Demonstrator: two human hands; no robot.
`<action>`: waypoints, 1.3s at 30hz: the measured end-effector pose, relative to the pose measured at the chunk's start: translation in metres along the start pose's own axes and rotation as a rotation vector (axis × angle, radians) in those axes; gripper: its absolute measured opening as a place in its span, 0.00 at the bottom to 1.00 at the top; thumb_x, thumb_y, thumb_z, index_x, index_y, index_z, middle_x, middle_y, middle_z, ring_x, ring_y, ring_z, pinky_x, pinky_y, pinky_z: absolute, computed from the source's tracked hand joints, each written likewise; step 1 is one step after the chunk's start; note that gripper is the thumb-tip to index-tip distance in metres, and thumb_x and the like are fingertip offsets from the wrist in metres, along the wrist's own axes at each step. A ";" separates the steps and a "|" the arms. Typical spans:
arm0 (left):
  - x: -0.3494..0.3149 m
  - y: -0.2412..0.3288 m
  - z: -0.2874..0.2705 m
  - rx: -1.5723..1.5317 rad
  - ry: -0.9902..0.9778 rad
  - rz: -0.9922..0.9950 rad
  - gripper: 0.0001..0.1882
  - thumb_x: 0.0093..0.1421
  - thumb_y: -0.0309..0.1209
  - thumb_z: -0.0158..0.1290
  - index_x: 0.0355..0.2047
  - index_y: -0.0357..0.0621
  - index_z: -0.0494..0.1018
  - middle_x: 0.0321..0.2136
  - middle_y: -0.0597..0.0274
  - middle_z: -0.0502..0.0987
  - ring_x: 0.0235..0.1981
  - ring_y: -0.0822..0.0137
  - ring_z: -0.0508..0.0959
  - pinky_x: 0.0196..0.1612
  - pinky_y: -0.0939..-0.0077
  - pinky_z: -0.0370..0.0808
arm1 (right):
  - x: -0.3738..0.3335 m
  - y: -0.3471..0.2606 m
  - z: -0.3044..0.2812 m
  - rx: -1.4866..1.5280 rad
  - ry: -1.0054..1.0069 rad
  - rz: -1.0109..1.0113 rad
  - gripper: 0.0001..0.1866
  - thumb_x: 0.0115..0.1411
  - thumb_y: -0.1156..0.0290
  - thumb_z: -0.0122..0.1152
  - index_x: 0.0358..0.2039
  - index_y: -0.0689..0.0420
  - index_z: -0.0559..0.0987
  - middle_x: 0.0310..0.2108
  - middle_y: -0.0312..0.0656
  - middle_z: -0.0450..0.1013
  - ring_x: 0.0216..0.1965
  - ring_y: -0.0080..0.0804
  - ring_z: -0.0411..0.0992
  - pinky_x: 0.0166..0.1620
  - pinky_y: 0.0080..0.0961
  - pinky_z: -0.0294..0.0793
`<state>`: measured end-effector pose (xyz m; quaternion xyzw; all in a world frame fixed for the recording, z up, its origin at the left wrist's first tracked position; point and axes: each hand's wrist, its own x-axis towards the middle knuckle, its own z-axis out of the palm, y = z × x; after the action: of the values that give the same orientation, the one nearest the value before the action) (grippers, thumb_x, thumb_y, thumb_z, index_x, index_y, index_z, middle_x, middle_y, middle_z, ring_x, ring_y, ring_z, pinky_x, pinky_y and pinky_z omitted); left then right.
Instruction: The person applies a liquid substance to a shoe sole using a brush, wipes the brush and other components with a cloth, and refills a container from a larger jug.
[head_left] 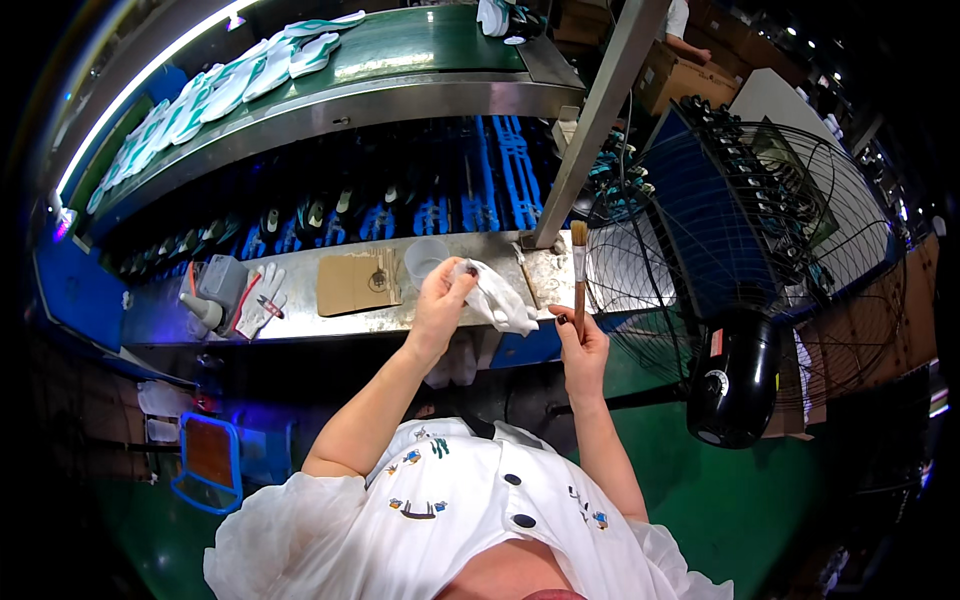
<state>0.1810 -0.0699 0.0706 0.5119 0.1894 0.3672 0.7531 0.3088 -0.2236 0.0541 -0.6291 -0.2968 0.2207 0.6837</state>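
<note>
My left hand [437,305] is closed on a crumpled white cloth [500,302], which hangs off to the right of the fingers. In my right hand [584,355] a paintbrush [579,262] stands upright, gripped by its wooden handle with the bristles up. Just behind the left hand, a clear plastic cup [424,256] sits on the metal ledge [460,250]. A second, thinner brush [527,275] lies on the ledge between the cloth and the upright brush. Further left lies a piece of brown cardboard [345,285].
White gloves [262,298], a grey box [222,282] and a bottle [202,310] are at the ledge's left. Beyond, white-and-green soles [260,75] lie on a green conveyor [430,45]. A metal post [600,120] and black fan [735,375] stand right; a blue-framed stool [212,465] lower left.
</note>
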 end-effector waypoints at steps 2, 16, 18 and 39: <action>-0.002 -0.005 0.003 0.047 -0.024 0.015 0.05 0.58 0.26 0.44 0.31 0.38 0.68 0.25 0.70 0.71 0.28 0.81 0.69 0.31 0.86 0.65 | 0.000 -0.004 0.006 -0.001 -0.035 0.011 0.07 0.54 0.74 0.55 0.33 0.62 0.77 0.20 0.26 0.60 0.22 0.12 0.55 0.25 0.12 0.53; -0.027 -0.036 -0.002 -0.422 0.010 -0.523 0.11 0.60 0.33 0.41 0.36 0.39 0.68 0.33 0.59 0.75 0.34 0.67 0.75 0.36 0.72 0.72 | -0.015 0.023 0.021 0.046 -0.080 0.072 0.07 0.53 0.72 0.58 0.26 0.64 0.74 0.18 0.27 0.63 0.21 0.11 0.57 0.24 0.12 0.56; -0.035 -0.041 -0.008 -0.426 -0.061 -0.528 0.11 0.60 0.32 0.42 0.36 0.38 0.68 0.34 0.58 0.75 0.35 0.67 0.75 0.37 0.72 0.72 | -0.018 0.027 0.023 -0.002 -0.056 0.063 0.06 0.53 0.73 0.58 0.26 0.63 0.74 0.18 0.26 0.64 0.21 0.10 0.57 0.23 0.11 0.56; -0.051 -0.058 -0.004 0.086 -0.039 -0.324 0.09 0.59 0.28 0.43 0.33 0.34 0.70 0.27 0.61 0.74 0.27 0.74 0.75 0.33 0.81 0.73 | -0.032 0.032 0.012 -0.240 0.075 -0.052 0.07 0.48 0.76 0.58 0.27 0.67 0.75 0.21 0.39 0.69 0.21 0.20 0.64 0.26 0.17 0.64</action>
<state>0.1656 -0.1179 0.0111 0.5135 0.2706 0.2226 0.7833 0.2792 -0.2328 0.0185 -0.7063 -0.3116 0.1419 0.6196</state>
